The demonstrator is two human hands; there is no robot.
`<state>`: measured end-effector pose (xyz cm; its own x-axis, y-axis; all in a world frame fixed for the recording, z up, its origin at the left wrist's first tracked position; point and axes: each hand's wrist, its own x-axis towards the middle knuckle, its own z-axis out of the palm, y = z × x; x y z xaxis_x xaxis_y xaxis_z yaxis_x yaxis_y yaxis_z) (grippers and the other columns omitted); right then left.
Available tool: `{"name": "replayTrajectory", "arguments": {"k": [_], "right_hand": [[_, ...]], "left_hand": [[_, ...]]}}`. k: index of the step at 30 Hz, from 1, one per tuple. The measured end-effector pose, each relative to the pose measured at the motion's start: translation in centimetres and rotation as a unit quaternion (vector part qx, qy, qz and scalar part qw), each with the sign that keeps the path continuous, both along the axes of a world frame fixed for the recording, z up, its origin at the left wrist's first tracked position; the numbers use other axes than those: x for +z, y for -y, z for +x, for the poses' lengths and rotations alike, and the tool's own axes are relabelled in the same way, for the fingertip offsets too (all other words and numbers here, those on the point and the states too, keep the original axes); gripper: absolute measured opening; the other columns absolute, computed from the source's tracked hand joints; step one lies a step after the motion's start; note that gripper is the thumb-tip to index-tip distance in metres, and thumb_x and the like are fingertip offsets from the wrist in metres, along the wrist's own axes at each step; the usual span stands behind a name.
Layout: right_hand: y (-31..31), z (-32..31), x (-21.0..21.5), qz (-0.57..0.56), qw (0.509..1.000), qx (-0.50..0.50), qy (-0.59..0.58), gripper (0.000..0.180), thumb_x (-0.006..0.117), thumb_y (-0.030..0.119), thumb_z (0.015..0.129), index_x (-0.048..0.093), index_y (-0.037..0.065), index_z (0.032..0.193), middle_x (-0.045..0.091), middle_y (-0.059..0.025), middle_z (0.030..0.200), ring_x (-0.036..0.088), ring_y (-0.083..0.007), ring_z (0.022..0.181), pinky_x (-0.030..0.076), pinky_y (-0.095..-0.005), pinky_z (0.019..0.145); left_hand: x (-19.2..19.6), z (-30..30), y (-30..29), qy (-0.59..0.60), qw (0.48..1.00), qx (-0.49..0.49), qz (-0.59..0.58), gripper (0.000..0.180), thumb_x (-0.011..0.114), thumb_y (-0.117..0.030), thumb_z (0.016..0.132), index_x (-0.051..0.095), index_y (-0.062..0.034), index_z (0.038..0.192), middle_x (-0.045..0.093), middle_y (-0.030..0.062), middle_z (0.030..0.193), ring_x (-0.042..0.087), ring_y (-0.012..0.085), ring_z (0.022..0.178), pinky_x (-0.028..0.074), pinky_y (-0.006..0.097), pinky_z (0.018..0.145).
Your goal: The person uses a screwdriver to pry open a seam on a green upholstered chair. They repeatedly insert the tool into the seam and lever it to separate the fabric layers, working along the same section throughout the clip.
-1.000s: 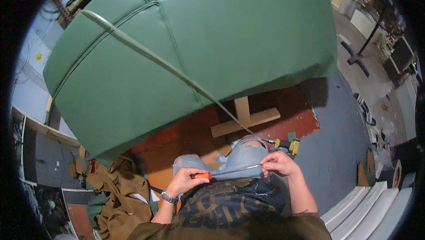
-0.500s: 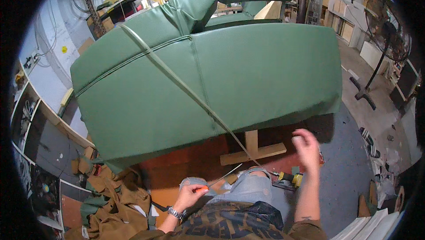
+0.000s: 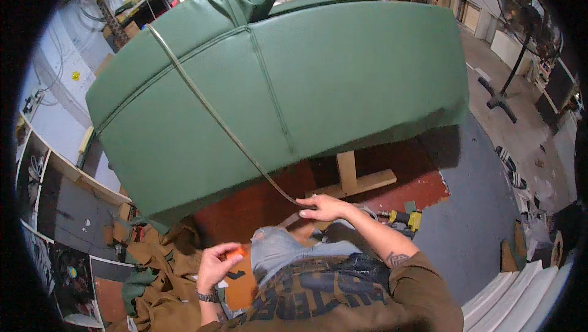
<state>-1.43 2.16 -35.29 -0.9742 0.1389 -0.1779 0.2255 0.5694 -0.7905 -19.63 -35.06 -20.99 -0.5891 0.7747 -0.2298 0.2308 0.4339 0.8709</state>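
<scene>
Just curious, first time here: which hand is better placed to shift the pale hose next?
Probably the right hand: it is at the pale hose, while the left hand holds an orange handle.

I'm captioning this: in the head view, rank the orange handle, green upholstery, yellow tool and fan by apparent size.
Green upholstery
Fan
Yellow tool
Orange handle, partly hidden by the left hand

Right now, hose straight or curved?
Curved: the hose bows across the face of the green upholstered piece down to the right hand.
</scene>
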Motion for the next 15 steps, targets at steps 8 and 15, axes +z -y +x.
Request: {"name": "replayTrajectory", "arguments": {"k": [8,15], "right_hand": [[0.8,-3.5,5.0,0.017,0.934,-0.291,-0.208,0.042,0.088,0.032,0.091,0.071,0.003,0.115,0.074,-0.0154,0.088,0.073,-0.0365,0.087,0.058,-0.0496,0.081],[-2.3,-4.4,10.1,0.297,0.802,-0.311,-0.415,0.052,0.091,0.024,0.089,0.074,0.022,0.138,0.063,-0.0099,0.099,0.069,-0.0291,0.079,0.058,-0.0429,0.068]], "left_hand": [[-0.5,0.6,-4.2,-0.259,0.959,0.041,0.109,0.037,0.078,-0.002,0.097,0.075,0.0038,0.133,0.074,0.0096,0.115,0.07,0.0194,0.104,0.054,0.031,0.097],[-2.1,0.9,-5.3,-0.37,0.921,0.061,0.103,0.041,0.083,-0.003,0.088,0.079,-0.005,0.129,0.075,0.013,0.112,0.07,0.0313,0.103,0.056,0.041,0.093]]}}
